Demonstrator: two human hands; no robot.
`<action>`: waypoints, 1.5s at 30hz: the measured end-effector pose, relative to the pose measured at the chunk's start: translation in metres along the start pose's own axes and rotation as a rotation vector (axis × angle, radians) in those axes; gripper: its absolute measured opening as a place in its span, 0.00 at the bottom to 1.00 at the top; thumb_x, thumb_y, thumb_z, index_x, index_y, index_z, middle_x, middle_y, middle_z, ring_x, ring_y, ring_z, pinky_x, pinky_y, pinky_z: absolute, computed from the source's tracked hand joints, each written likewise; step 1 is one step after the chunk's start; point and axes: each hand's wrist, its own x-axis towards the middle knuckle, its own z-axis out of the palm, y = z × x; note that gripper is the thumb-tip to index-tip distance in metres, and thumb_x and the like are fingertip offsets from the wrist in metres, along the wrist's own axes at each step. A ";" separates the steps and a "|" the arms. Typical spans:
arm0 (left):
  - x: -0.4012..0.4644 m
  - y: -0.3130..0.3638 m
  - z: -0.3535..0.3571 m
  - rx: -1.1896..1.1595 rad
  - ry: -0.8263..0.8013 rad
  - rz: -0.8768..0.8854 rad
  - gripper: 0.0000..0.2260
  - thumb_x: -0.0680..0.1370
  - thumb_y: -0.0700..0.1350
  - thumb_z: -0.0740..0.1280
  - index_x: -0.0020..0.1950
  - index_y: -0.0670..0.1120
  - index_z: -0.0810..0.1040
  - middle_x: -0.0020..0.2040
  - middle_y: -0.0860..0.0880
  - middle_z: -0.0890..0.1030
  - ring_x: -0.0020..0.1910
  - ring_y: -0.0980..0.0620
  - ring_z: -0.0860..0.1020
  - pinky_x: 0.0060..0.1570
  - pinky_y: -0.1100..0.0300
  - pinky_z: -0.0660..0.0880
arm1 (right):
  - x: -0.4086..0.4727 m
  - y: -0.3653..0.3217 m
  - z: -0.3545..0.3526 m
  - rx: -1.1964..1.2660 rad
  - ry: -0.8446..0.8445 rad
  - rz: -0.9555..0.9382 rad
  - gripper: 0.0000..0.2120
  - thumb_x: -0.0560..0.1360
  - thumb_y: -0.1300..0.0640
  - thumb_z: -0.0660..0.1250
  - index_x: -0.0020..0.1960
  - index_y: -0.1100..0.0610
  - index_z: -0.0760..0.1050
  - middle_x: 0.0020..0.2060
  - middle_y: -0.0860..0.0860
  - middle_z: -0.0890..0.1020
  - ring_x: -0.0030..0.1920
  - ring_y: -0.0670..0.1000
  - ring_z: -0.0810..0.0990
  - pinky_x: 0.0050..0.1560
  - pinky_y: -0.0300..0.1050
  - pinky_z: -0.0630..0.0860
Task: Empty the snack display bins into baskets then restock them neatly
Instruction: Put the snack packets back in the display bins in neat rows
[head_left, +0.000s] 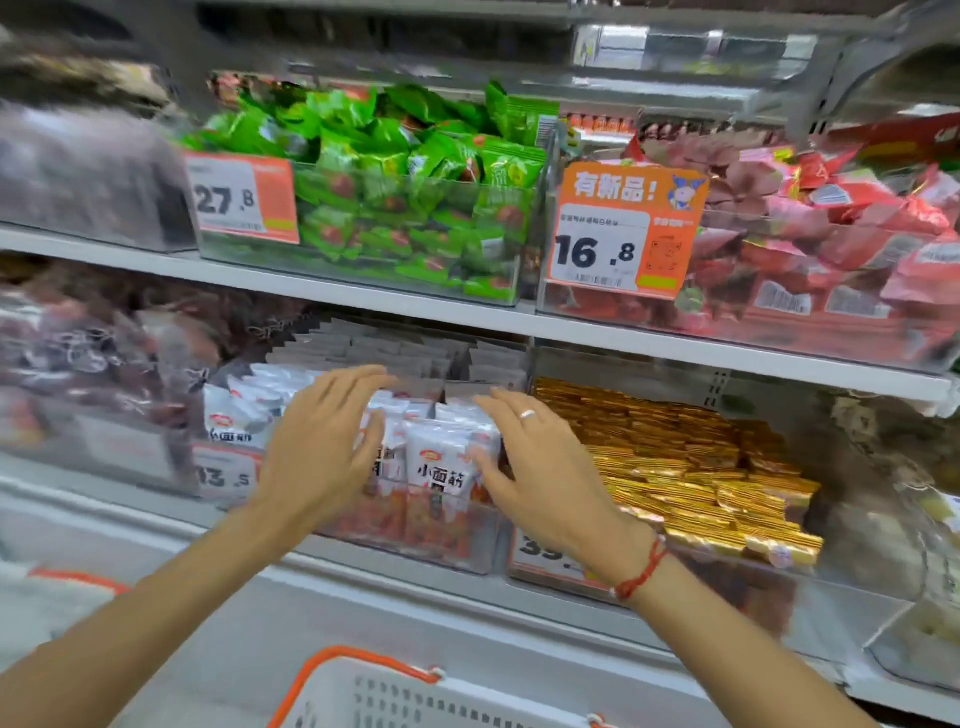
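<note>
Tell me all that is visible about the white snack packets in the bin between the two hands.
The white snack packets are small glossy pouches, seemingly plastic film, with a red logo, black Chinese characters and an orange-red lower part. They stand upright in rows at the front of a clear bin on the lower shelf, with grey packets behind. The left hand and right hand, fingers spread, flank the front packets and appear to touch them.

Both hands are at the clear bin (467, 551) of white snack packs (441, 460). Left hand (322, 447) has its fingers spread over the packs, right hand (540, 467) sits just beside them on the other side, fingers straight. Gold packs (696, 467) are right of the right hand. White basket (395, 696) sits below the wrists, green packs (410, 182) above.
</note>
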 end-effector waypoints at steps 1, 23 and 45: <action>0.004 -0.027 -0.002 0.065 -0.084 -0.053 0.24 0.80 0.53 0.50 0.68 0.43 0.75 0.67 0.45 0.75 0.66 0.44 0.72 0.64 0.51 0.66 | 0.019 -0.012 0.009 -0.031 -0.088 0.004 0.28 0.82 0.43 0.54 0.77 0.52 0.55 0.76 0.54 0.60 0.76 0.56 0.57 0.75 0.51 0.54; 0.037 -0.102 0.007 0.136 -0.584 -0.235 0.26 0.83 0.62 0.45 0.80 0.55 0.52 0.80 0.52 0.51 0.79 0.48 0.46 0.76 0.48 0.45 | 0.093 -0.023 0.053 -0.270 -0.430 0.141 0.39 0.73 0.27 0.44 0.78 0.45 0.47 0.74 0.55 0.62 0.72 0.60 0.62 0.71 0.58 0.58; 0.033 -0.063 0.005 -0.069 -0.521 0.060 0.30 0.75 0.56 0.71 0.74 0.55 0.65 0.69 0.52 0.70 0.68 0.49 0.66 0.66 0.54 0.63 | 0.028 -0.006 0.026 -0.149 -0.196 0.054 0.32 0.77 0.40 0.61 0.77 0.46 0.54 0.66 0.49 0.70 0.67 0.50 0.66 0.70 0.52 0.52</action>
